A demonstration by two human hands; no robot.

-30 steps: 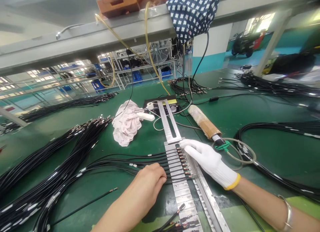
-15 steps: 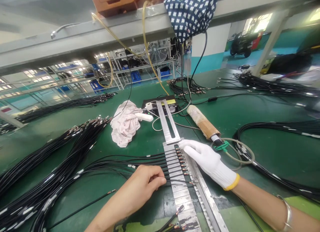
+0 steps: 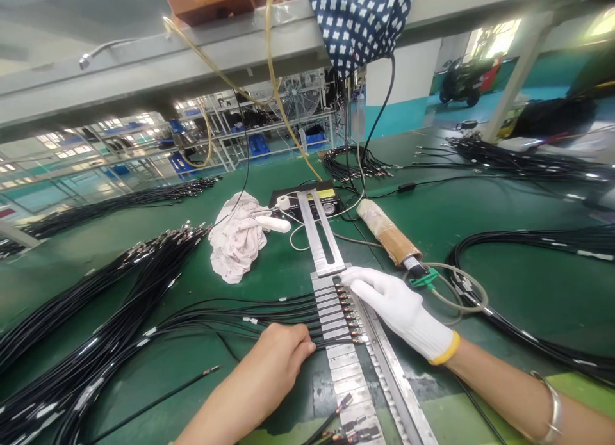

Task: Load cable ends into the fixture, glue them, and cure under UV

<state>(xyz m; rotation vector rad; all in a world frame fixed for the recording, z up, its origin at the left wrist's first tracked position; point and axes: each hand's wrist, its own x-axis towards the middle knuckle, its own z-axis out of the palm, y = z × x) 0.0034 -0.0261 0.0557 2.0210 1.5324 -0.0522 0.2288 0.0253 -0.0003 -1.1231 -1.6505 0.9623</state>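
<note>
Where the head view looks down on the green bench (image 3: 480, 227), we see our bare left hand (image 3: 276, 355) curled with its fingertips closed on a black cable (image 3: 331, 340), pressing it toward the metal jig (image 3: 353, 374). The cable's long axis runs left to right, from the loose bundle (image 3: 96, 317) on our left across into the jig, its copper tip ending at the jig's right edge, just to the right of our left fingers. It is the nearest of a row of cables (image 3: 298, 304) lying side by side in the jig's slots, which step away from us toward the slotted bar (image 3: 323, 240). Our gloved right hand (image 3: 403, 314) lies flat and open along the jig's right rail, fingers pointing up the rail past the copper tips, holding nothing; the left hand is the nearer to the cable being seated. The jig's slots on our side of that cable look unfilled, though a few stray tipped ends (image 3: 343, 406) lie across it near the bottom edge. Beyond, a taped tool (image 3: 387, 234) with a green fitting lies right of the bar, a rag (image 3: 237, 240) left of it.
</note>
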